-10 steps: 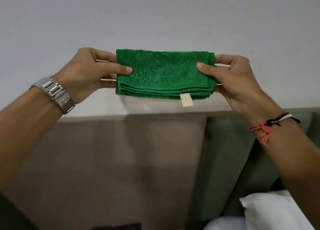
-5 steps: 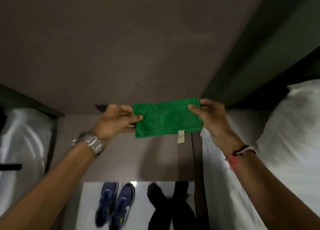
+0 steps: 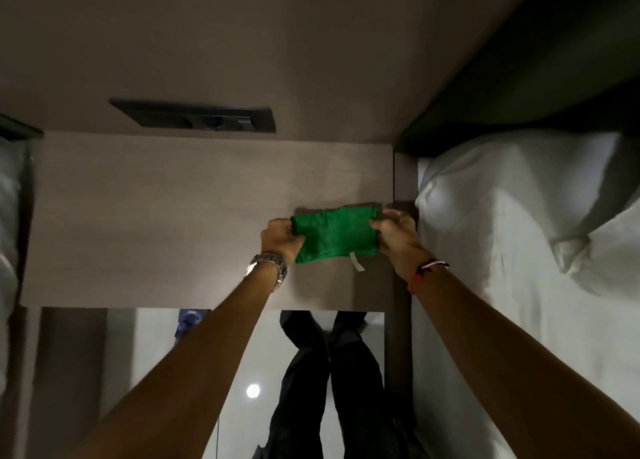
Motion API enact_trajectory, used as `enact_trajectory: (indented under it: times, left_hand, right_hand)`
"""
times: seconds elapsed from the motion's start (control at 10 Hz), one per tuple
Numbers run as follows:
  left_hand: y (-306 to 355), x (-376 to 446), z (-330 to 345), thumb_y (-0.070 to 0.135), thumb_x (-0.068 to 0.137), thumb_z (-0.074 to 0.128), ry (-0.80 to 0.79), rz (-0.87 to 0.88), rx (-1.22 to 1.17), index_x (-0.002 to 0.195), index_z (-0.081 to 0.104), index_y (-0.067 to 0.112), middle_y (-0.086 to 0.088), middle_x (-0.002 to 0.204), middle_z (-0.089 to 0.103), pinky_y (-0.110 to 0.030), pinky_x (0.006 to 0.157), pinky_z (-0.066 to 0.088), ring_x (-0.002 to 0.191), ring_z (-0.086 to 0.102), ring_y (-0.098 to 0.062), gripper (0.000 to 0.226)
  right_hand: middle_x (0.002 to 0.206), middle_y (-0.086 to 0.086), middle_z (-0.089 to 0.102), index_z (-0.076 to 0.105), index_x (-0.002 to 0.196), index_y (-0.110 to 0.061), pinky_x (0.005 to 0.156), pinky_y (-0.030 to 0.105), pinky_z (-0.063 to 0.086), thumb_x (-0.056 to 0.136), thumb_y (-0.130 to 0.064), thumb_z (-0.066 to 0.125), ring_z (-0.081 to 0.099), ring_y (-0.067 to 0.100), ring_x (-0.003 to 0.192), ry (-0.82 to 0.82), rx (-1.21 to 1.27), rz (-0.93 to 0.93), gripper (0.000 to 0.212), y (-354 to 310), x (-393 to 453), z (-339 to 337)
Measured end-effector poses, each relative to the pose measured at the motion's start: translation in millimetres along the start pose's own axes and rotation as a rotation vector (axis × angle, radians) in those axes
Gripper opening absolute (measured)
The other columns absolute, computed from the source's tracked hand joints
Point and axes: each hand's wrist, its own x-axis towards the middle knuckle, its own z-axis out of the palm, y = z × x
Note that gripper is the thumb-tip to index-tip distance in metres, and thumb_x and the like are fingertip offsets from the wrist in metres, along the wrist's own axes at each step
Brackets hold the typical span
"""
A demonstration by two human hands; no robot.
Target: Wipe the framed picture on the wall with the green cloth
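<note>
The folded green cloth with a pale tag is stretched between both hands, low over the wooden bedside table. My left hand grips its left end, a metal watch on that wrist. My right hand grips its right end, a cord bracelet on that wrist. Whether the cloth touches the table top I cannot tell. No framed picture is in view.
A dark socket panel sits on the brown wall panel behind the table. A bed with white pillows lies to the right, more white bedding at the left edge. Below the table are my dark-trousered legs and a blue shoe.
The view swung down from the wall to the bedside table. Both hands lowered the cloth toward the table top, still holding its two ends.
</note>
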Motion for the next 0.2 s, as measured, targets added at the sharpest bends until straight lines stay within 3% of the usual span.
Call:
enact_trajectory:
  times: [0.1,0.2]
  left_hand:
    - [4.1,-10.7,-1.5,0.005,0.090,0.062,-0.030,0.043,0.012,0.129,0.064,0.007,-0.018,0.122,0.071,-0.024,0.093,0.048,0.116,0.065,-0.033,0.038]
    - [8.2,-17.6,-9.3,0.011,0.092,0.065,-0.015,0.108,0.037,0.144,0.049,0.007,-0.018,0.136,0.062,-0.033,0.103,0.048,0.126,0.060,-0.035,0.054]
  right_hand:
    - [0.127,0.014,0.063,0.056,0.125,-0.011,0.098,0.048,0.055,0.081,-0.005,0.071,0.064,0.031,0.113,-0.016,-0.081,-0.030,0.047,-1.0,-7.3,-0.4]
    - [0.129,0.010,0.062,0.048,0.137,-0.014,0.096,0.038,0.054,0.082,-0.013,0.073,0.064,0.025,0.113,-0.013,-0.133,-0.101,0.060,-6.9,-23.6,-3.9]
